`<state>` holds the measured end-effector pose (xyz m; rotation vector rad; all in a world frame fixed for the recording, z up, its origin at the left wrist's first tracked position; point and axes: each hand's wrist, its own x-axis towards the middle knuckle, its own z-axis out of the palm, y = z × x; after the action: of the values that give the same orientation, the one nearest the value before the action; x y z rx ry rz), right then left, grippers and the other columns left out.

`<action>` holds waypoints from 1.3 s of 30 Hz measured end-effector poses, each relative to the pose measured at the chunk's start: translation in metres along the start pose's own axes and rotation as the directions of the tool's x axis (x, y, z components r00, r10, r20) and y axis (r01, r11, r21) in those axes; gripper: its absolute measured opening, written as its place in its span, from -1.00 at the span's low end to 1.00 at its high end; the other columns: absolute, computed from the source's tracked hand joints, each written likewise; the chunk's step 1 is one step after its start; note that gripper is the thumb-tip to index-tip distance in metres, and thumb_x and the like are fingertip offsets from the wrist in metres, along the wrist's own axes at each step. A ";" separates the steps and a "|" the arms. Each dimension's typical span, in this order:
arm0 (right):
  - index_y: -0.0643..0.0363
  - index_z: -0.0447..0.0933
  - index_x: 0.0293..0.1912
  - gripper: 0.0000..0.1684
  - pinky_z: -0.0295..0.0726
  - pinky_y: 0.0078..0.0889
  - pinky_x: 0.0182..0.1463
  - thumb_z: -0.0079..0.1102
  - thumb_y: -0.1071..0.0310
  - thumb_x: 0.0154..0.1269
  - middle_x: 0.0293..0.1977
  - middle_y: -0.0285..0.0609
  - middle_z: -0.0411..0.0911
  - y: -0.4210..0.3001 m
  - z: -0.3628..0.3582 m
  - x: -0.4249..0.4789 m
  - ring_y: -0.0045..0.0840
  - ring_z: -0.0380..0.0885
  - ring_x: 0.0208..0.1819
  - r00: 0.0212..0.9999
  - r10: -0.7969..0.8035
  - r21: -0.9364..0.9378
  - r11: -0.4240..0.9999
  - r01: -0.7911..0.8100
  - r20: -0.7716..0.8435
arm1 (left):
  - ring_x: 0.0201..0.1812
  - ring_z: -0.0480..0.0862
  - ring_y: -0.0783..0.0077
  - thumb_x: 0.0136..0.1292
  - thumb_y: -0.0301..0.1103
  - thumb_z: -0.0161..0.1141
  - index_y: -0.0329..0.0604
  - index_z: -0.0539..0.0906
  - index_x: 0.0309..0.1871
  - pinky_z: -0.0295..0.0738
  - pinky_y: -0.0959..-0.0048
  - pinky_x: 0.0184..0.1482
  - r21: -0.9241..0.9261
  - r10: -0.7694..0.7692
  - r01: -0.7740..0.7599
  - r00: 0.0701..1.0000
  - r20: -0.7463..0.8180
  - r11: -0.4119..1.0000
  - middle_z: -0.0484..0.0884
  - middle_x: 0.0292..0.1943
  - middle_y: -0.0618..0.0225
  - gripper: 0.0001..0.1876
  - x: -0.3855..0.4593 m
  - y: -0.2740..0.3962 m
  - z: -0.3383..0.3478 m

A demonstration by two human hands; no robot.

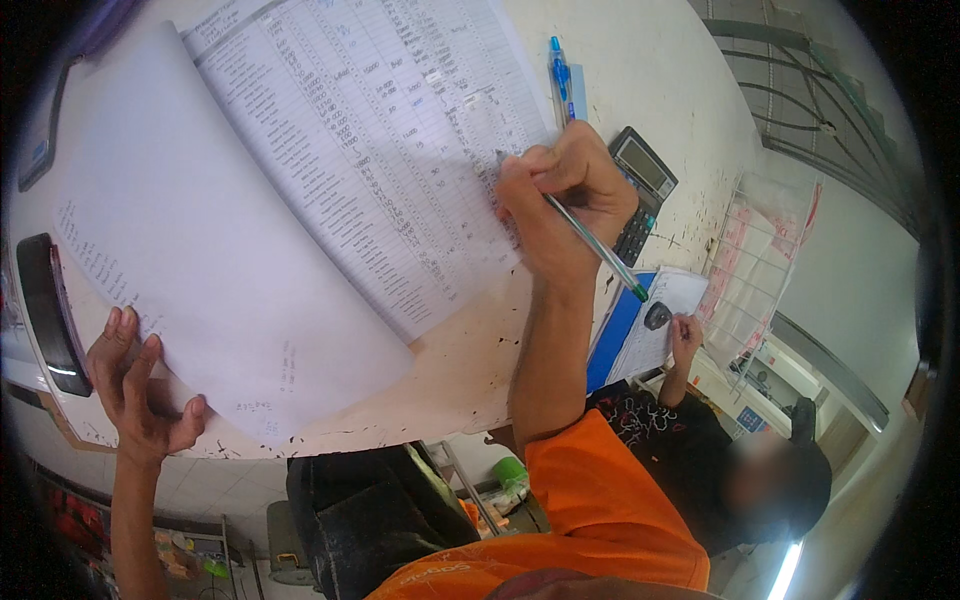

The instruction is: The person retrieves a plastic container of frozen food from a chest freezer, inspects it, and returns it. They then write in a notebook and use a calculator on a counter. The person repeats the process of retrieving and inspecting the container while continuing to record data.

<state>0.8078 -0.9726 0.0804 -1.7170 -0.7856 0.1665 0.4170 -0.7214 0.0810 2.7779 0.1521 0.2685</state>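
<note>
A ballpoint pen with a green end cap is held in my right hand, its tip over the right-hand columns of a printed table sheet. The sheet carries rows of small print and many handwritten figures. A mostly blank page, folded or turned over to the left, bears a little handwriting near its lower edges. My left hand has its fingers spread, fingertips on the lower left edge of that page, and grips nothing. Just right of my right hand lies a black calculator, partly covered by it.
A blue pen lies beyond my right hand. Two dark phone-like objects lie at left on the white table. At right, another person holds a dark object over papers and a blue folder, near a wire rack.
</note>
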 end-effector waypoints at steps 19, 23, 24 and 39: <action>0.14 0.44 -0.49 -0.68 0.57 -0.64 -0.44 0.42 0.66 0.13 -0.52 -0.35 0.47 -0.002 -0.001 0.005 -0.76 0.53 -0.55 1.000 0.019 0.238 0.971 -0.020 0.008 | 0.40 0.44 -0.15 0.20 0.04 0.31 -0.25 0.56 0.27 0.34 -0.10 0.38 -0.002 -0.021 0.021 1.000 -0.020 1.000 0.46 0.35 -0.13 -0.33 0.002 0.002 -0.001; 0.18 0.45 -0.41 -0.72 0.70 -0.54 -0.44 0.43 0.59 0.24 -0.49 -0.26 0.52 -0.006 0.003 0.009 -0.67 0.56 -0.55 1.000 0.019 0.317 0.948 -0.024 0.017 | 0.37 0.46 -0.21 0.28 0.02 0.25 -0.34 0.53 0.27 0.32 -0.13 0.36 -0.003 -0.021 0.021 0.999 -0.027 1.000 0.46 0.36 -0.21 -0.35 0.002 0.005 -0.003; 0.20 0.45 -0.39 -0.73 0.72 -0.52 -0.44 0.44 0.56 0.27 -0.49 -0.22 0.54 -0.004 0.003 0.010 -0.65 0.56 -0.56 1.000 -0.005 0.339 0.941 -0.004 0.027 | 0.36 0.47 -0.19 0.23 0.02 0.30 -0.33 0.57 0.24 0.32 -0.10 0.37 -0.013 -0.020 0.020 0.999 -0.037 1.000 0.48 0.34 -0.19 -0.35 0.004 0.004 -0.002; 0.29 0.52 -0.24 -0.10 0.56 -0.21 -0.55 -0.47 -0.38 0.59 -0.52 -0.04 0.51 -0.023 -0.002 0.012 -0.35 0.49 -0.55 0.972 0.209 0.602 0.764 -0.232 0.111 | 0.35 0.49 -0.06 0.07 -0.05 0.43 -0.18 0.66 0.12 0.43 0.01 0.36 -0.003 -0.078 0.078 0.994 -0.083 0.997 0.54 0.29 0.02 -0.43 0.015 0.015 -0.007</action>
<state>0.8085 -0.9656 0.1056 -1.1717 -0.4713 0.5590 0.4316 -0.7313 0.0952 2.7553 0.2801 0.3638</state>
